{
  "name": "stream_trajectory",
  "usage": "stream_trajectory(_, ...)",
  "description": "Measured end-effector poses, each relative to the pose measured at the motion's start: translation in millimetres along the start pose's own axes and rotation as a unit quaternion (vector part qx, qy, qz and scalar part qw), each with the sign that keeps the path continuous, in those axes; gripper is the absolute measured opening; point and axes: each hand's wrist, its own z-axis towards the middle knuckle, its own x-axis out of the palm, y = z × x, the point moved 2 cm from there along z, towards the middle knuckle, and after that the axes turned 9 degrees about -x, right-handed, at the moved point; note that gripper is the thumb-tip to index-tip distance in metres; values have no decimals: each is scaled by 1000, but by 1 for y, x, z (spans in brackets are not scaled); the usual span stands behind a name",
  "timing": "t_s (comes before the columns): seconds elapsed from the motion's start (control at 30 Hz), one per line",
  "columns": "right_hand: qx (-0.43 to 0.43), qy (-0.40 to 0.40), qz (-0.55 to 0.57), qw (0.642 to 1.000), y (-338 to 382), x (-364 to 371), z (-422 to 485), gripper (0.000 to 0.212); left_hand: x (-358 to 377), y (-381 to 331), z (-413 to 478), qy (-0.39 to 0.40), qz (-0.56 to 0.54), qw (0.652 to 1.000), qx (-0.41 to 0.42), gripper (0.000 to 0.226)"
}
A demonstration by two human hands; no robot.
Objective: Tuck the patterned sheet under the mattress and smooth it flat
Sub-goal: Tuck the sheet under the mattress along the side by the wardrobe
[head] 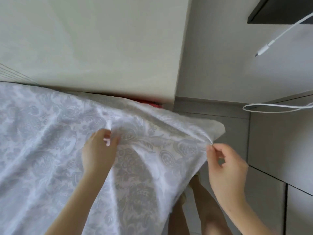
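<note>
The patterned sheet, white with a grey damask print, covers the bed across the left and middle of the view. Its corner drapes over the mattress corner at the right, where pale mattress fabric shows. My left hand lies on the sheet with fingers curled into a bunched fold near the middle. My right hand pinches the sheet's edge at the bed corner, pulling creases that fan out from the pinch. A strip of red shows between the bed and the wall.
A cream wall panel rises directly behind the bed. Grey floor tiles lie to the right. A white cable loops over a grey cabinet, and another white cable's plug end dangles from a dark shelf. My bare legs stand beside the bed.
</note>
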Motion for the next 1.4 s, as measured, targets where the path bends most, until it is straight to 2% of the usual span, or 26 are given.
stream_trajectory(0.07,-35,1,-17,999,3,10,-1,19,1,-25,-4,-60,49,990,118,41)
stream_trajectory(0.13,-53,7,-8,999,5,20,3,25,7,-59,-12,-67,78,954,280,52)
stream_trajectory(0.17,-68,6,0,998,6,23,5,25,14,-77,-16,-34,105,928,356,61)
stream_trajectory(0.23,-122,10,15,992,16,27,2,23,25,-103,-16,60,182,882,431,72)
stream_trajectory(0.3,-161,31,40,986,21,25,-5,21,39,-120,-11,113,245,845,462,53)
stream_trajectory(0.37,-151,72,96,981,15,23,-7,18,38,-129,-11,82,273,807,518,21)
stream_trajectory(0.4,-113,97,137,979,9,22,-3,16,33,-128,-10,57,263,800,536,11)
stream_trajectory(0.43,-58,119,179,975,2,21,2,16,24,-127,-10,40,238,805,542,11)
stream_trajectory(0.5,45,173,257,950,-11,25,19,55,4,-125,-13,9,207,811,547,18)
stream_trajectory(0.53,62,217,266,937,-15,31,29,73,-6,-125,-16,0,203,807,554,21)
stream_trajectory(0.6,18,328,221,918,-14,49,50,87,-24,-131,-25,3,208,792,573,25)
stream_trajectory(0.67,-72,418,150,893,-6,63,62,69,-38,-141,-30,15,224,772,595,29)
stream_trajectory(0.73,-141,456,110,872,-3,66,61,41,-50,-150,-32,24,229,754,615,29)
stream_trajectory(0.8,-147,467,122,863,-12,60,50,30,-57,-154,-34,41,226,744,627,28)
stream_trajectory(0.83,-119,466,153,863,-17,55,44,34,-58,-155,-34,53,222,743,630,28)
stream_trajectory(0.93,-14,460,287,840,-19,44,43,84,-60,-154,-34,100,201,744,629,29)
stream_trajectory(0.97,-7,474,307,826,-13,46,47,92,-61,-153,-34,116,201,743,627,27)
stream_trajectory(1.0,-24,490,308,815,-5,50,53,92,-62,-151,-33,129,202,741,627,26)
stream_trajectory(1.03,-57,503,287,813,4,55,59,83,-63,-150,-32,136,207,740,625,25)
stream_trajectory(1.07,-98,510,249,817,11,60,66,64,-66,-149,-30,139,219,740,620,25)
stream_trajectory(1.13,-140,470,144,859,12,60,78,15,-72,-147,-25,117,257,740,611,24)
stream_trajectory(1.17,-130,430,109,887,4,51,82,9,-74,-147,-22,87,280,741,605,24)
stream_trajectory(1.2,-99,398,89,907,-4,36,84,13,-76,-148,-19,54,296,746,594,26)
stream_trajectory(1.27,-67,337,69,937,-21,-15,79,12,-76,-149,-22,-3,286,780,556,30)
stream_trajectory(1.33,-95,278,36,955,-22,-72,72,16,-67,-154,-32,-53,230,811,536,21)
stream_trajectory(1.4,-122,183,-2,976,-19,-100,71,12,-50,-165,-38,-72,180,832,520,14)
